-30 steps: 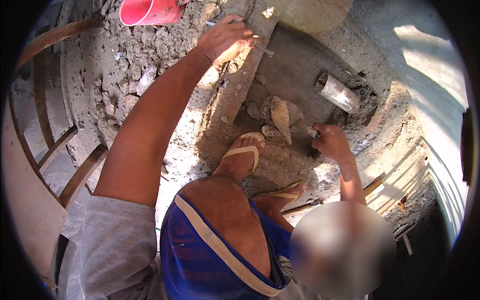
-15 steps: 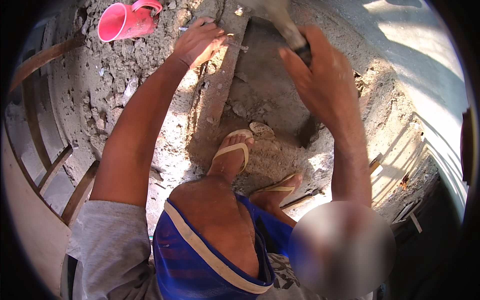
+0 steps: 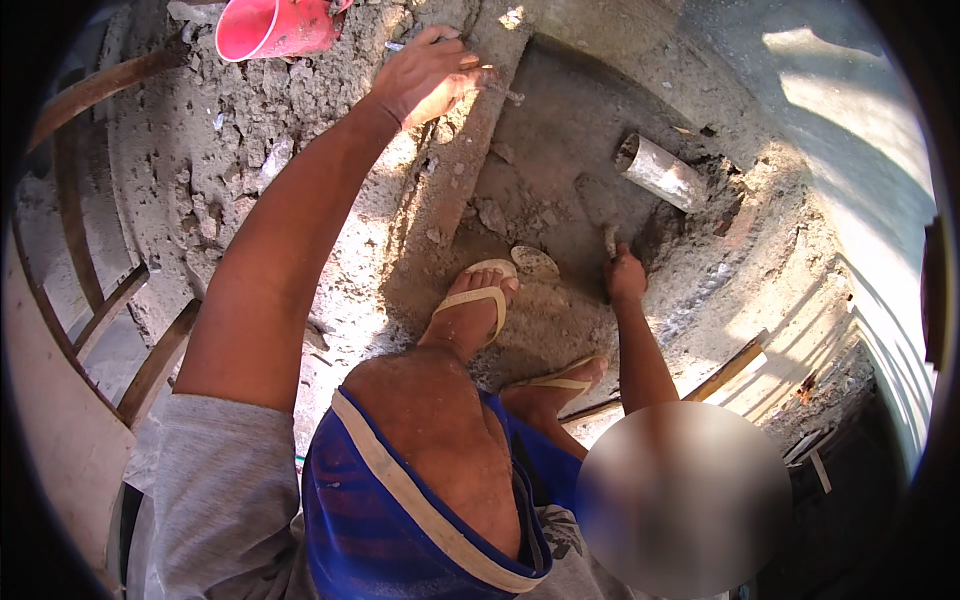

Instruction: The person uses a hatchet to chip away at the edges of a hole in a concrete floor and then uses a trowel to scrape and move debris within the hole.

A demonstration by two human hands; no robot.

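The handle (image 3: 611, 239) looks tan, the cup (image 3: 298, 28) pink, the shorts (image 3: 385, 510) cream-striped blue.

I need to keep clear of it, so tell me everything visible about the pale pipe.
The pale pipe is a short, grey-white, stained tube, plastic-looking. Its round open end, dark inside, faces the picture's upper left; the other end meets rough rubble. It slants down rightward in the picture, at the right of the recess. The right hand is lower in view, not touching it.
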